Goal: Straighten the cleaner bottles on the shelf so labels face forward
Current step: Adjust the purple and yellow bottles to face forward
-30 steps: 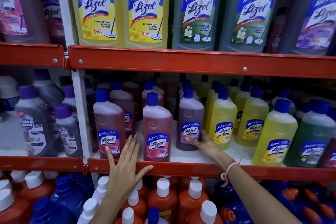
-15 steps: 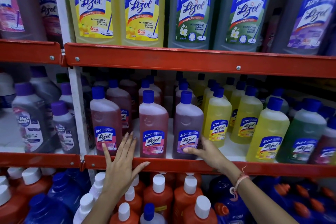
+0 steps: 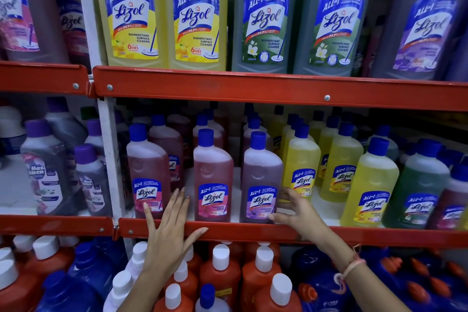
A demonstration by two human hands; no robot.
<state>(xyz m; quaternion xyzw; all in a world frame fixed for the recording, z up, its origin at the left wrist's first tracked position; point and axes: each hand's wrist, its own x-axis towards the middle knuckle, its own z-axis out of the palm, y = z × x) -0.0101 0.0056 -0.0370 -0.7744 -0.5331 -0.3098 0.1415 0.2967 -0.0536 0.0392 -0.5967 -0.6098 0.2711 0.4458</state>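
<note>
On the middle shelf (image 3: 253, 232), three Lizol bottles stand in the front row with their labels forward: a pink bottle (image 3: 148, 175), a second pink bottle (image 3: 212, 180) and a purple bottle (image 3: 262, 182). My left hand (image 3: 169, 230) lies flat and open over the red shelf lip, its fingertips reaching the first pink bottle's base. My right hand (image 3: 295, 210) is spread at the purple bottle's lower right corner, thumb touching the base and fingers beside it, in front of a yellow bottle (image 3: 301, 172).
More yellow bottles (image 3: 369, 185) and a green bottle (image 3: 417, 185) fill the shelf to the right. Large Lizol jugs (image 3: 197, 15) stand on the shelf above. Orange bottles with white caps (image 3: 220, 273) crowd the shelf below. Grey Maxkleen bottles (image 3: 43, 167) sit left of the white upright.
My right hand has drawn the purple bottle forward to the shelf's front edge, level with the pink bottles, and its fingers have spread. My left hand stays on the shelf lip.
</note>
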